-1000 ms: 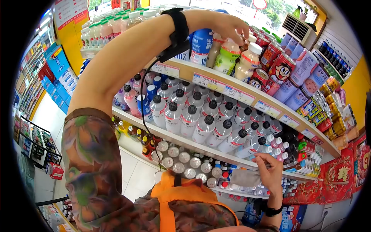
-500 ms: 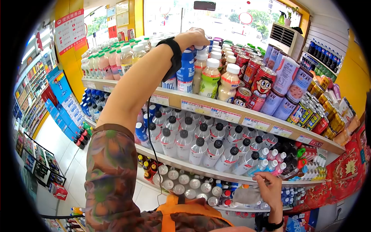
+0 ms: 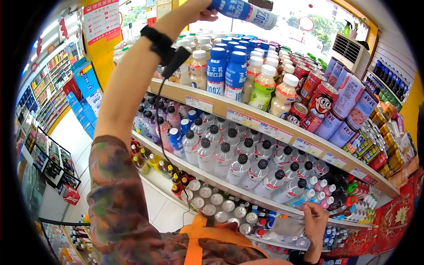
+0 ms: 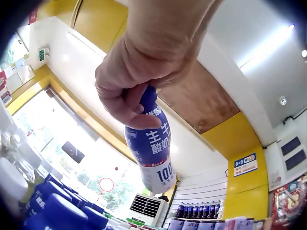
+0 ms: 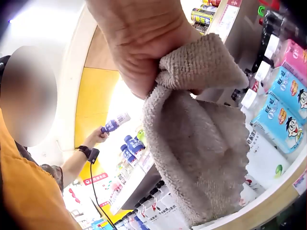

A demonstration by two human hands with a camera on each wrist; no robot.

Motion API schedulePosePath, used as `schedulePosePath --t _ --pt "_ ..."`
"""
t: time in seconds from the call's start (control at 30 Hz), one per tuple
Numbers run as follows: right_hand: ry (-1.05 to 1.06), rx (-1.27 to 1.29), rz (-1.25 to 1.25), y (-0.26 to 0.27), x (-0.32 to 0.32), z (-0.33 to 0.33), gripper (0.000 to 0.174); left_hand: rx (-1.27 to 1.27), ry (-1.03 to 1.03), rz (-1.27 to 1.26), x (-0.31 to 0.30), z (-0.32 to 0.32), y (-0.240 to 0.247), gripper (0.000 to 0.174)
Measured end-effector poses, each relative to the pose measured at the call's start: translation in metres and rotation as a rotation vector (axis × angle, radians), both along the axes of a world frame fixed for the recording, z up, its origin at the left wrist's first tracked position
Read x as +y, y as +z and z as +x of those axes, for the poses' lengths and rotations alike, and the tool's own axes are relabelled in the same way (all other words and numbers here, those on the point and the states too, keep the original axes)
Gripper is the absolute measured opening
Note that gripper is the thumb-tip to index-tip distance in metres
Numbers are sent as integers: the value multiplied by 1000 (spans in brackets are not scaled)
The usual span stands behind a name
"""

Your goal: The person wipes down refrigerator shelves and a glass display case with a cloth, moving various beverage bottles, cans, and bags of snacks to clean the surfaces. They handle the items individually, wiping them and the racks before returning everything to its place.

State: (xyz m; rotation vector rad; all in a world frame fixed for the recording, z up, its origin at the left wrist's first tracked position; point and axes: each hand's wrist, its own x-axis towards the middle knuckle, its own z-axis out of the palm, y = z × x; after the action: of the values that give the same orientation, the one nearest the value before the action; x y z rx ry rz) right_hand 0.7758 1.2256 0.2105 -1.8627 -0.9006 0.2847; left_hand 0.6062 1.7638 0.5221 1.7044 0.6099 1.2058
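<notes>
High over the top shelf, my left hand point(image 3: 196, 11) grips a blue and white yogurt drink bottle point(image 3: 245, 12) by its cap end. In the left wrist view the bottle point(image 4: 152, 146) hangs tilted from the curled fingers, its white lower part pointing down. Below it, two matching blue bottles point(image 3: 216, 73) stand at the shelf's front edge, with more blue caps behind. My right hand point(image 3: 314, 221) pinches a grey cloth point(image 3: 287, 226) in front of the lower shelves. Seen from the right wrist, the cloth point(image 5: 196, 143) droops in folds from the fingers.
Red cans point(image 3: 321, 95) and purple cans point(image 3: 349, 104) are stacked right of the bottles. Black-capped clear bottles point(image 3: 238, 168) fill the middle shelf. A shelf edge with price tags point(image 3: 260, 126) runs across the front. A black cable point(image 3: 161, 119) dangles from the left wrist.
My left hand has gone from reaching among the top-shelf bottles to lifting a blue bottle up and leftward off the shelf. The right hand keeps its hold on the cloth. The head view has shifted.
</notes>
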Motion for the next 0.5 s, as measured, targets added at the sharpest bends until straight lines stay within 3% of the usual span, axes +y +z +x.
schedulePosePath --t 0.07,0.13,0.2,0.4,0.5 --pt "32 -6 -26 7 13 -4 19 -14 -65 76 -18 -31 2 32" --pt "88 -32 -28 13 28 -11 18 -53 -5 92 -43 -51 -1 33" --pt "127 -52 -55 19 41 -20 18 72 21 162 -64 -68 -6 33" --pt "192 -109 -24 17 67 -46 12 416 332 557 -93 -94 -32 39" --pt "175 -83 12 11 76 -60 13 293 422 764 -69 -90 -66 37"
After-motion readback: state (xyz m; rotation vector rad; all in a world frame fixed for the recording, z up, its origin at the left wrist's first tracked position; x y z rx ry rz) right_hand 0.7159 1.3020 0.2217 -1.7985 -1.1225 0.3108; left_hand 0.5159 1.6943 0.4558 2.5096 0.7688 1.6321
